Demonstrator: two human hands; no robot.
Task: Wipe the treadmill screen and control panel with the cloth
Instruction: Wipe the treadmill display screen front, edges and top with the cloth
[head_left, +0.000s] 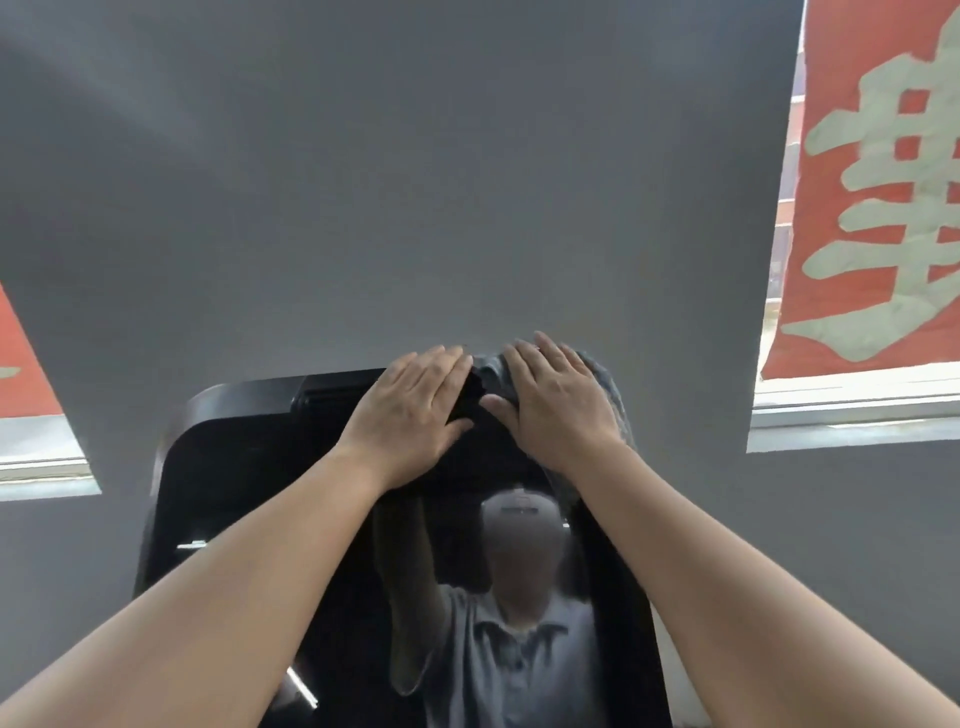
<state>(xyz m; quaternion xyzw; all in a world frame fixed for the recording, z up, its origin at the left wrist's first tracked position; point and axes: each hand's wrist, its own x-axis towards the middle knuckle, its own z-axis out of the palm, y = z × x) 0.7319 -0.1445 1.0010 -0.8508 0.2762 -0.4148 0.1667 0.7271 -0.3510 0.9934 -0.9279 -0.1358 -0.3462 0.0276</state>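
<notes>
- Reaching up with both arms, we have our hands on the top edge of the black screen (249, 493), which stands upright in front of a grey wall (415, 182).
- Our left hand (410, 410) lies flat on the top middle of the screen, fingers straight and together, pointing up and to the right; it holds nothing.
- Our right hand (556, 405) lies just beside it, fingers straight and slightly spread, pressing down on the grey cloth (610, 387).
- That cloth sits under the right palm, draped over the screen's top edge; it shows above the fingertips, along the hand's right side, and hangs down past the wrist.
- Between the two hands a small dark patch of the screen's upper rim shows; the thumbs nearly meet there, though we cannot tell whether they touch.
- Our left hand does not appear to touch the cloth; its fingertips end right next to the cloth's left fold.
- On the glossy screen below the hands we see a reflection of raised arms and a grey collared shirt.
- Red banners (878, 182) with pale lettering hang over the windows on either side of the wall.
</notes>
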